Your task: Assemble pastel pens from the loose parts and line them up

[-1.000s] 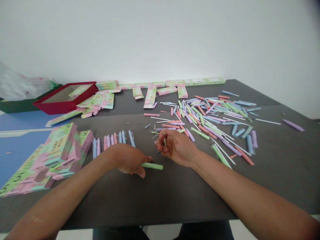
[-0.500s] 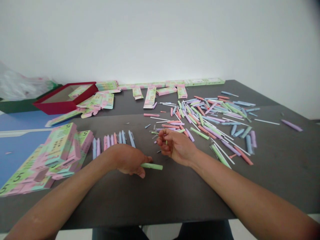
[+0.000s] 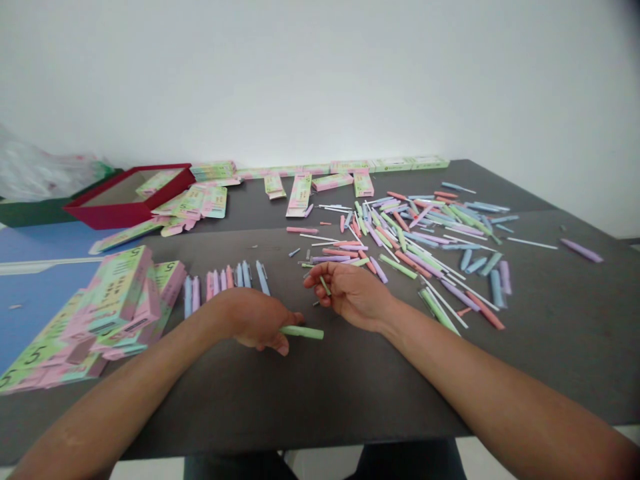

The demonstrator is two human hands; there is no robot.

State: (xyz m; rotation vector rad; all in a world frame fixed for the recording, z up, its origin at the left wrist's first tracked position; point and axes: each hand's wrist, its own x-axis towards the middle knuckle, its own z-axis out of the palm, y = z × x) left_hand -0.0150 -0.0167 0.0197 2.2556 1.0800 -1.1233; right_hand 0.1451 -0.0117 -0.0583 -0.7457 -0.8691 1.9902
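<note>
My left hand (image 3: 255, 321) rests on the dark table (image 3: 320, 387), fingers closed round a green pen barrel (image 3: 303, 332) that sticks out to the right. A little to the right, my right hand (image 3: 350, 293) lies knuckles down with the fingers curled over a small green pen part (image 3: 325, 285). Just beyond the left hand lies a neat row of finished pens (image 3: 225, 280) in blue, pink and purple. A wide scatter of pastel pen parts (image 3: 425, 240) and white refills spreads out past the right hand.
Pastel pen boxes (image 3: 105, 300) are stacked at the left. More flat boxes (image 3: 300, 190) lie along the far edge by the white wall. A red tray (image 3: 130, 197) stands at the back left, next to a plastic bag (image 3: 45, 170).
My right hand has sunk to the table and rolled slightly, its fingers loosening over the small green part. The left hand and its green barrel stay where they were.
</note>
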